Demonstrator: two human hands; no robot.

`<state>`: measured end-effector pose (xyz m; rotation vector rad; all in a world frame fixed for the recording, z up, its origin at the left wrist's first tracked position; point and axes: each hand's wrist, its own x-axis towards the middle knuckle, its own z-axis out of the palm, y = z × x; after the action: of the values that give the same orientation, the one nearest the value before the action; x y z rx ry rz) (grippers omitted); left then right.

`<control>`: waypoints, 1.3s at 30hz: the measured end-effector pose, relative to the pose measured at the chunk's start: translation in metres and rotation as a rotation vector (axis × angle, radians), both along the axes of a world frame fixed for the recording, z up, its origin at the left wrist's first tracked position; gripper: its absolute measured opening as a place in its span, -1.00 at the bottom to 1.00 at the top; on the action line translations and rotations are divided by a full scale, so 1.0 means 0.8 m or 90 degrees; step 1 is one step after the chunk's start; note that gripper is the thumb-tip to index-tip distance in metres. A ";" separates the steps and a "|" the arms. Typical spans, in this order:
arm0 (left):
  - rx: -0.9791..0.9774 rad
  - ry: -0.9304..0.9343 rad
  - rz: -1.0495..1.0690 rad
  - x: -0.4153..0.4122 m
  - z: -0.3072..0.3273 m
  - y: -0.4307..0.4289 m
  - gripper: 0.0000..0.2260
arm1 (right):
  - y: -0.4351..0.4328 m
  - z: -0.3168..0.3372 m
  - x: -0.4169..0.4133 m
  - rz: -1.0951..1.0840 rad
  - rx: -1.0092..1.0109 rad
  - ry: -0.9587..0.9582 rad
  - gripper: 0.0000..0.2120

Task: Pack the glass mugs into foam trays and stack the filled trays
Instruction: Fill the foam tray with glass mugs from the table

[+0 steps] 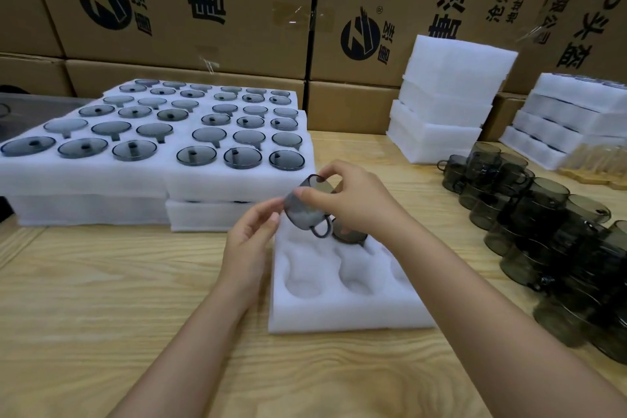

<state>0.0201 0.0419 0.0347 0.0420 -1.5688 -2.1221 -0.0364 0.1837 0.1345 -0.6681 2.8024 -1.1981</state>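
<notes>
A white foam tray (342, 312) with round pockets lies on the wooden table in front of me. Above its far left corner I hold a smoky glass mug (305, 210), tilted, handle pointing down to the right. My right hand (349, 200) grips its rim and side from the right. My left hand (252, 237) touches its left side with the fingertips. A second mug (349, 235) sits in a far pocket, partly hidden by my right hand. Loose dark mugs (543, 231) are piled in stacks at the right.
Filled foam trays (152, 176) with mugs upside down lie stacked at the left. Stacks of white foam trays (448, 95) (570, 115) stand at the back right. Cardboard boxes (190, 10) wall off the far side. Bare wooden table (118, 299) spreads at front left.
</notes>
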 end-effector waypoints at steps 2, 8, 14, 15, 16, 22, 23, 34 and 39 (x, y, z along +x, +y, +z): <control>0.014 -0.032 0.010 -0.002 -0.004 0.000 -0.78 | 0.001 -0.004 -0.006 -0.026 0.031 0.010 -0.54; -0.018 -0.078 -0.021 -0.007 -0.011 -0.004 -0.69 | -0.007 -0.011 -0.006 -0.011 0.090 0.071 -0.48; -0.022 -0.100 -0.012 -0.007 -0.011 -0.002 -0.61 | -0.023 -0.017 -0.001 -0.010 0.186 0.122 -0.48; -0.024 -0.104 -0.012 -0.006 -0.011 -0.002 -0.64 | -0.025 -0.019 0.000 -0.012 0.217 0.138 -0.49; -0.025 -0.109 -0.006 -0.007 -0.010 -0.002 -0.66 | -0.027 -0.021 0.001 -0.015 0.244 0.152 -0.49; -0.002 -0.110 0.005 -0.009 -0.011 0.001 -0.74 | -0.042 -0.045 0.003 -0.010 0.294 0.254 -0.51; -0.006 -0.095 0.011 -0.009 -0.011 0.001 -0.73 | -0.040 -0.051 0.004 -0.005 0.283 0.278 -0.51; -0.210 -0.034 0.050 -0.002 -0.012 0.003 -0.79 | -0.018 -0.073 0.008 0.091 0.296 0.303 -0.51; -0.311 0.014 0.023 0.006 -0.011 0.004 -0.67 | -0.014 -0.081 0.027 0.169 0.365 0.183 -0.33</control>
<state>0.0252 0.0448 0.0256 -0.1162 -2.0093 -1.6536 -0.0152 0.1722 0.0698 -1.1635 2.9216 -0.2437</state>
